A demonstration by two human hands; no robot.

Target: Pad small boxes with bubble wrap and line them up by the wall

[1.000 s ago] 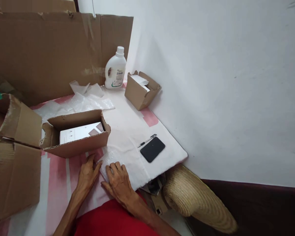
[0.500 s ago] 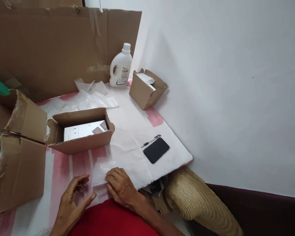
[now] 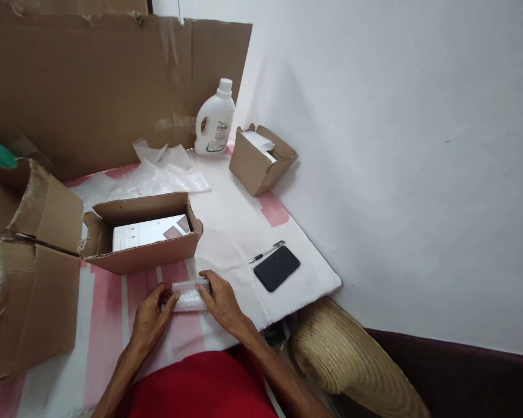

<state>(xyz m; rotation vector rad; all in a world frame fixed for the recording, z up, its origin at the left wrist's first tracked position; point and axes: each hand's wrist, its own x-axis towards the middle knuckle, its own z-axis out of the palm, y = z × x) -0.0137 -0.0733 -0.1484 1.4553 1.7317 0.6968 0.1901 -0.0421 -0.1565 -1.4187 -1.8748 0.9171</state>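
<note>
A small bundle of bubble wrap point(image 3: 190, 296) lies rolled up on the pink and white cloth, just in front of an open cardboard box point(image 3: 144, 257). My left hand point(image 3: 150, 316) grips its left end with curled fingers. My right hand point(image 3: 220, 302) grips its right end the same way. What is inside the wrap is hidden. The cardboard box holds a white carton point(image 3: 150, 231).
A black phone point(image 3: 276, 267) and a pen point(image 3: 267, 251) lie to the right. A large torn box point(image 3: 26, 273) stands at left. Loose bubble wrap point(image 3: 143, 177), a white bottle point(image 3: 215, 119) and a small open box point(image 3: 261, 158) sit at the back. A straw hat point(image 3: 353, 360) lies below the table edge.
The flat sheet of bubble wrap has been rolled away from me into a small bundle. Both hands moved forward with it and now hold its ends.
</note>
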